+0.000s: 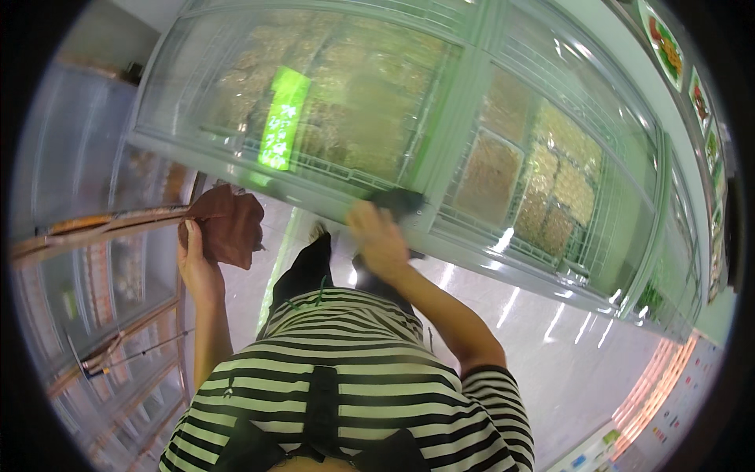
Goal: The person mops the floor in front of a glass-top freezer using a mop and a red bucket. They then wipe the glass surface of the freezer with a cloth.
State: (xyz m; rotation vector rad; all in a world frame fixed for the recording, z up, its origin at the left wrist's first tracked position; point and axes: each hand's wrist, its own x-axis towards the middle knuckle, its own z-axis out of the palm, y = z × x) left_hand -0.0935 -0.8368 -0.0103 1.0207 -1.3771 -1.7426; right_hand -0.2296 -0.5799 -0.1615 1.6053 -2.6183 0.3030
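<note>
On the left, my left hand [200, 263] is closed on a brown cloth [228, 224], bunched up, beside a glass-fronted cabinet. My right hand [380, 240] is at the front edge of a chest freezer [314, 193] with glass lids, and motion smears its fingers. Right by those fingertips is a dark grey object [399, 202]; its kind, and whether I grip it or only touch it, cannot be made out. Under the glass, packs of pale food [346, 94] lie in wire baskets. A bright green tag with writing [284, 118] is on the left lid.
Glass-fronted cabinets with stocked shelves [102, 275] stand close on my left. More packs [558, 181] lie under the right lid. Pictures of food [662, 43] line the far right side. Shiny pale floor [535, 338] stretches to my right.
</note>
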